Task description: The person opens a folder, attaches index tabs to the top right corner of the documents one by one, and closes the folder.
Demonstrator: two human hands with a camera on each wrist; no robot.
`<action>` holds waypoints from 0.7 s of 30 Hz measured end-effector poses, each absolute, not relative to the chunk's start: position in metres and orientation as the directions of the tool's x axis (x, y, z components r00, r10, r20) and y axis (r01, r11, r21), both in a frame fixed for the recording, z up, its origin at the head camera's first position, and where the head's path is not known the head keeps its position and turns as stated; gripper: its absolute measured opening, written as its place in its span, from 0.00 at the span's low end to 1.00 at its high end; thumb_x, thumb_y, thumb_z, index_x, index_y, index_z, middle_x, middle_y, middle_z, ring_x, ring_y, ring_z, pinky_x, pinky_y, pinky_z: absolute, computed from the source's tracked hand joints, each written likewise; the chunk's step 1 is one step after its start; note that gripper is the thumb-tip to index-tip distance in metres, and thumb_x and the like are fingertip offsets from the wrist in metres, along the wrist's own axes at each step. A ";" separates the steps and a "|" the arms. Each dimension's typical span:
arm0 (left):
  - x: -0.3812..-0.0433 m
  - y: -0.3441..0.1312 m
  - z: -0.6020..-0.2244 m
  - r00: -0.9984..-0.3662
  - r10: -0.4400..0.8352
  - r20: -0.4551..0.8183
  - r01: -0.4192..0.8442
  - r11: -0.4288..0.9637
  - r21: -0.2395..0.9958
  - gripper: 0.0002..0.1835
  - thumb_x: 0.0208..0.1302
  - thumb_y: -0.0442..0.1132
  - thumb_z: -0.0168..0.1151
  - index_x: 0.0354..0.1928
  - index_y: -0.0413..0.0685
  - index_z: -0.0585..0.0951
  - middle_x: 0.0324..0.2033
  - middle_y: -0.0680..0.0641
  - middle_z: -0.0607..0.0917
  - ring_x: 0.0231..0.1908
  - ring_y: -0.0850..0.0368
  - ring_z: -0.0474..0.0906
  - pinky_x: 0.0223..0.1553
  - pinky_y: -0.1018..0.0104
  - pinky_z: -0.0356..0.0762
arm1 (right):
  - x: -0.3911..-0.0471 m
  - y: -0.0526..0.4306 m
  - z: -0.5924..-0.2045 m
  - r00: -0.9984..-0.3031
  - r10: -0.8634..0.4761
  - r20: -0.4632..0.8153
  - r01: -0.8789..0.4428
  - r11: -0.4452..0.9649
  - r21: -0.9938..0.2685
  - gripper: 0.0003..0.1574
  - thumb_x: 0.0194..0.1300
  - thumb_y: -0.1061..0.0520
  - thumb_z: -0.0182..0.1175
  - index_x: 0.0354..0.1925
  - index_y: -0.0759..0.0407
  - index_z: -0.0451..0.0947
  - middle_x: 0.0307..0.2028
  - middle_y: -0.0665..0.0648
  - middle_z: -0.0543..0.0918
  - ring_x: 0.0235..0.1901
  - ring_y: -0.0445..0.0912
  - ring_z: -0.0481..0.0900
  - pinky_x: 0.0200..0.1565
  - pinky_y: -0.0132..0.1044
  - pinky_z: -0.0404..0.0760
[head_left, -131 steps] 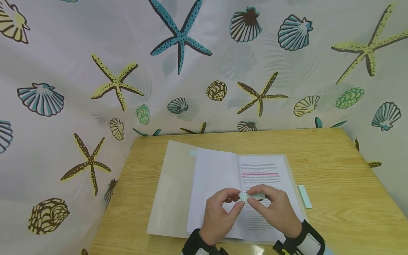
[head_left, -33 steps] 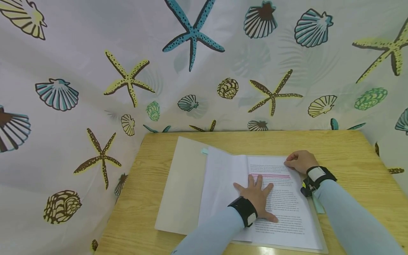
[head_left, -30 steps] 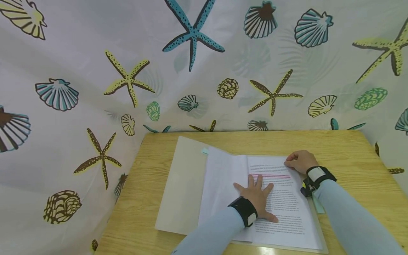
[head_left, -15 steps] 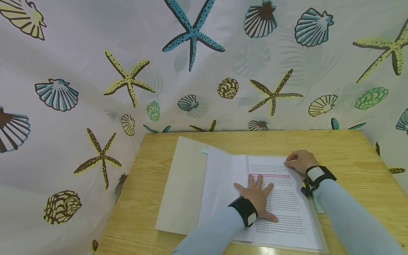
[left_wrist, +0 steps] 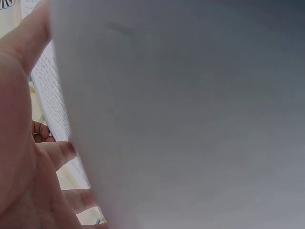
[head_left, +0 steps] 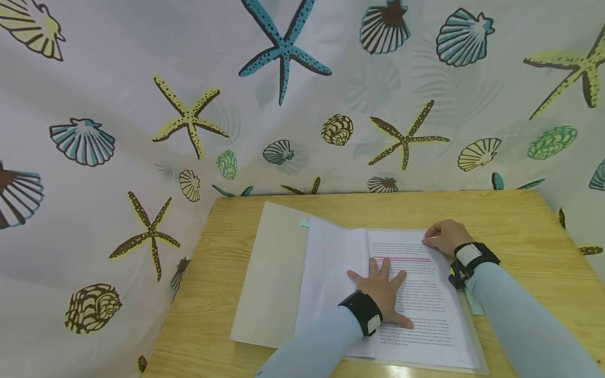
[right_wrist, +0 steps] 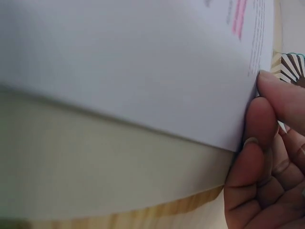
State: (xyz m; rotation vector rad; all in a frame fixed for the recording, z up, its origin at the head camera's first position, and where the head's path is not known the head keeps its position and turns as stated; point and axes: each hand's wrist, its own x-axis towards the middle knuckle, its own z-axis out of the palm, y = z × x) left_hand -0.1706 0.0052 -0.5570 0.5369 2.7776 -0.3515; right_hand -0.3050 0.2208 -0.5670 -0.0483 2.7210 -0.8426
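Note:
A cream folder [head_left: 269, 283] lies spread on the table with a stack of sheets turned at its spine. My left hand [head_left: 379, 296] rests flat on the printed page [head_left: 425, 331], fingers spread beneath a pink highlighted line [head_left: 402, 259]. At that page's upper right corner is my right hand [head_left: 446, 236]. In the right wrist view its thumb [right_wrist: 281, 98] and forefinger pinch the page edge; whatever lies between them is hidden. The turned white sheet [left_wrist: 181, 114] blocks much of the left wrist view.
A pale green tab [head_left: 304, 223] sticks out at the top of the turned sheets. Partly under the right sleeve, a pale green strip [head_left: 475, 304] lies on the wooden table [head_left: 203, 304]. A shell-patterned curtain [head_left: 312, 94] stands behind and at both sides.
Several seconds ago both hands held a pale green sticky note over the page. Since then the left hand has spread onto the page, and the right has moved to its upper right corner.

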 end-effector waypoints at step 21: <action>-0.172 0.006 -0.564 -0.891 0.329 -0.312 0.396 0.900 -0.182 0.65 0.21 0.91 0.47 0.72 0.85 0.46 0.75 0.55 0.48 0.72 0.45 0.48 0.47 0.26 0.66 | -0.307 0.218 -0.563 -0.956 -0.122 -0.265 0.031 0.861 -0.508 0.13 0.58 0.55 0.69 0.37 0.64 0.81 0.32 0.60 0.81 0.33 0.54 0.74 0.34 0.42 0.71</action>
